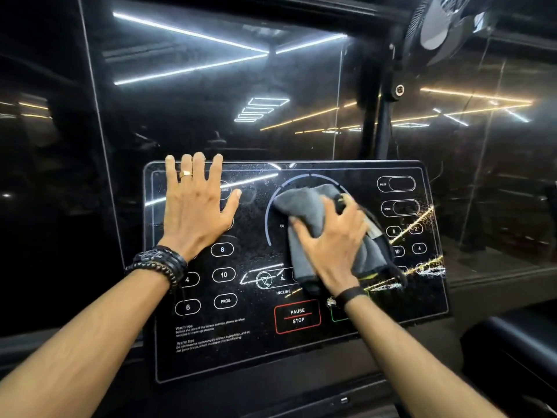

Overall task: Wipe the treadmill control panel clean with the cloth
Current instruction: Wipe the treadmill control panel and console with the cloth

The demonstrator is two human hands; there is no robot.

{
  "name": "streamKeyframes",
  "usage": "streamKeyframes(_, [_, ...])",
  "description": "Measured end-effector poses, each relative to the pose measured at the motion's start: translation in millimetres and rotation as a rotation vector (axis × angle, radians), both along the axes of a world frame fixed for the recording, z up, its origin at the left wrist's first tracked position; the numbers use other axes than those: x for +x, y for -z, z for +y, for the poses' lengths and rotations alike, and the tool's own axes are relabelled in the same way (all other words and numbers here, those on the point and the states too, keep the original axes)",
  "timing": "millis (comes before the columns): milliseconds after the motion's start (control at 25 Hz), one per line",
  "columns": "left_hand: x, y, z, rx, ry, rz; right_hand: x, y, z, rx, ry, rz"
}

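The black glossy treadmill control panel [253, 342] fills the middle of the head view, with white button outlines, a curved dial mark and a red PAUSE/STOP box. A grey cloth [304, 206] lies bunched on the panel's centre, over the dial. My right hand [334, 245] presses flat on the cloth with spread fingers. My left hand [196, 206] rests flat on the panel's upper left corner, fingers straight and spread, a gold ring on one finger. Fine specks and smears show on the glass around the dial and at the right.
Dark reflective glass walls [211, 101] stand behind the panel, mirroring ceiling light strips. A black post [382, 125] rises at upper right with a fan [446, 22] above. A dark padded handrail [512, 336] sits at lower right.
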State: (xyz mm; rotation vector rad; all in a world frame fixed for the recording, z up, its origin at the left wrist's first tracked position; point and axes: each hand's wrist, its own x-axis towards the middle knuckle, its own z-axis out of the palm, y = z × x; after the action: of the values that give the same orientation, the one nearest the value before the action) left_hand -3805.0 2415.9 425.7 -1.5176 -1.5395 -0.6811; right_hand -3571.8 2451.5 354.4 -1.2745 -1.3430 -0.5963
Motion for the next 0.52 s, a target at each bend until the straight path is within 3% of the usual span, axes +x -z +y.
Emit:
streamKeyframes(160, [-2, -1, -3, -0.017, 0.021, 0.006, 11, 82, -35, 0.029, -0.110, -0.222])
streamKeyframes(240, [-1, -2, -3, -0.023, 0.016, 0.007, 46, 97, -36, 0.026, -0.111, -0.228])
streamKeyframes(400, [5, 0, -1, -0.011, 0.005, 0.003, 68, 31, 0, 0.002, 0.063, 0.116])
streamKeyframes(520, [4, 2, -1, 0.003, 0.015, -0.001, 16, -23, 12, 0.027, 0.035, 0.150])
